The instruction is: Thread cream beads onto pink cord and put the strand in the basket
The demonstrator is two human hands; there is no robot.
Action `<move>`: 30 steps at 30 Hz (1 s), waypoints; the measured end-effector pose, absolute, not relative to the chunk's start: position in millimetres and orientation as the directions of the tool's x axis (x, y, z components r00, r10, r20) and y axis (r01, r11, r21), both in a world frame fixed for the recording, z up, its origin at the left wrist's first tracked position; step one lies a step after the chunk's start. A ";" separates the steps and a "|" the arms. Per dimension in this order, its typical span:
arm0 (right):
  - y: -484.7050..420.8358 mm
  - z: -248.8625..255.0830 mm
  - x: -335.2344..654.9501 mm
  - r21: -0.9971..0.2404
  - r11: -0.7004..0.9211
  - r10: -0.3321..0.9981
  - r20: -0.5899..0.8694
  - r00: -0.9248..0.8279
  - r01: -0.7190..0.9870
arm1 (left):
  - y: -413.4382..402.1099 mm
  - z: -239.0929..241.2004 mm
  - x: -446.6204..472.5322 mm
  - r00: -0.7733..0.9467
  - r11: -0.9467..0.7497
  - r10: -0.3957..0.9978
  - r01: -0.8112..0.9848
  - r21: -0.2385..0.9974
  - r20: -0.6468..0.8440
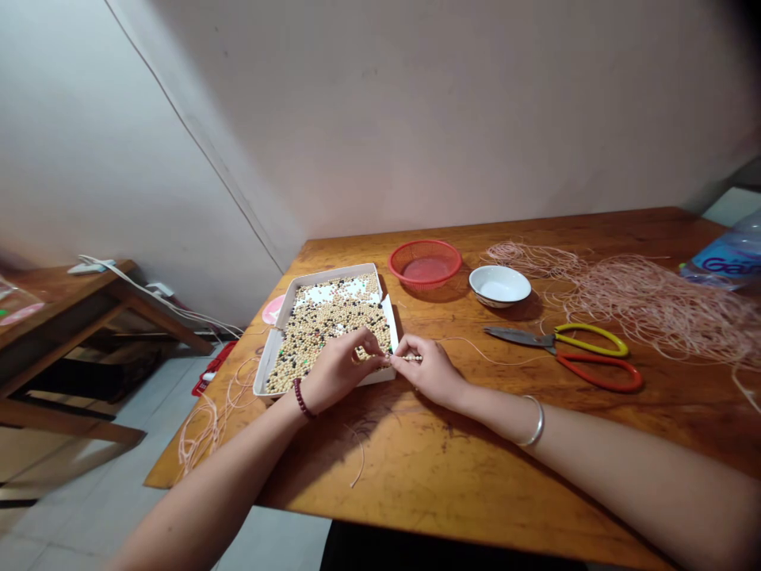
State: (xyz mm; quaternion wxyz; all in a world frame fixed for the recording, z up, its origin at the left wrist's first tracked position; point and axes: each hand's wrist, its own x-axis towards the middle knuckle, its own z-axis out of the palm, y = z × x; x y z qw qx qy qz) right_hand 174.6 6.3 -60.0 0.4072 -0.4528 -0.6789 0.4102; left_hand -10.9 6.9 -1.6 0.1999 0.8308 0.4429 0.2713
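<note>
My left hand [342, 366] is pinched closed over the near right corner of a white tray [274, 342] filled with small tan, dark and white beads. My right hand [429, 367] is pinched too, right beside it, holding a thin pink cord [476, 347] with a few beads strung on it between the two hands. The fingertips of both hands nearly touch. A dark bead bracelet is on my left wrist and a silver bangle on my right.
On the wooden table [452, 468] lie scissors [564, 349] with yellow and red handles, a white bowl [499, 285], a red basket [424, 262], a heap of pink cord [642, 305] and a plastic bottle [728, 258]. Cord loops hang off the left edge. A low bench stands at left.
</note>
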 end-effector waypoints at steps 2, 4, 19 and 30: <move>6.7 -60.9 174.8 -0.926 0.262 0.943 0.184 -0.278 0.273 | 6.9 -2.3 -11.1 0.467 -0.528 0.843 0.617 0.583 0.268; 6.9 -61.1 175.0 -0.927 0.267 0.939 0.188 -0.289 0.264 | 6.6 -2.8 -11.0 0.475 -0.530 0.839 0.604 0.595 0.266; 7.3 -61.5 174.7 -0.949 0.241 0.944 0.182 -0.274 0.202 | 7.3 -2.1 -11.6 0.504 -0.561 0.823 0.647 0.517 0.262; 8.2 -58.5 174.7 -0.954 0.239 0.954 0.196 -0.229 0.181 | 6.8 -2.9 -10.8 0.499 -0.554 0.827 0.649 0.521 0.260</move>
